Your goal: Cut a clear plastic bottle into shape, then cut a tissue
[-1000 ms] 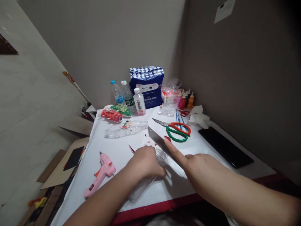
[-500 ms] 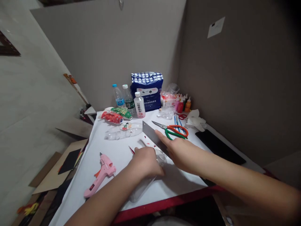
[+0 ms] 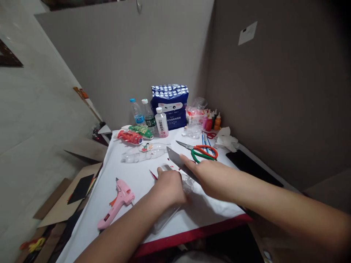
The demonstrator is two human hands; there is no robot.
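My left hand is closed over a clear plastic bottle lying on the white-covered table; much of the bottle is hidden under the hand and forearm. A broad-bladed knife is in my right hand, index finger stretched along the top of its blade. The blade slants above the bottle's far end; I cannot tell whether they touch. Just left of my left hand lies a thin red pointed tool, partly hidden. Small red scraps are scattered beyond it.
A pink glue gun rests at left. Orange-and-green-handled scissors lie beyond my right hand. Cut clear bottles, upright bottles, a blue bag and paint bottles stand toward the back. A black sheet lies at right.
The knife's tip has come down slightly, and its blade now lies at a flatter angle. My left hand stays on the bottle. The whole view has shifted a little.
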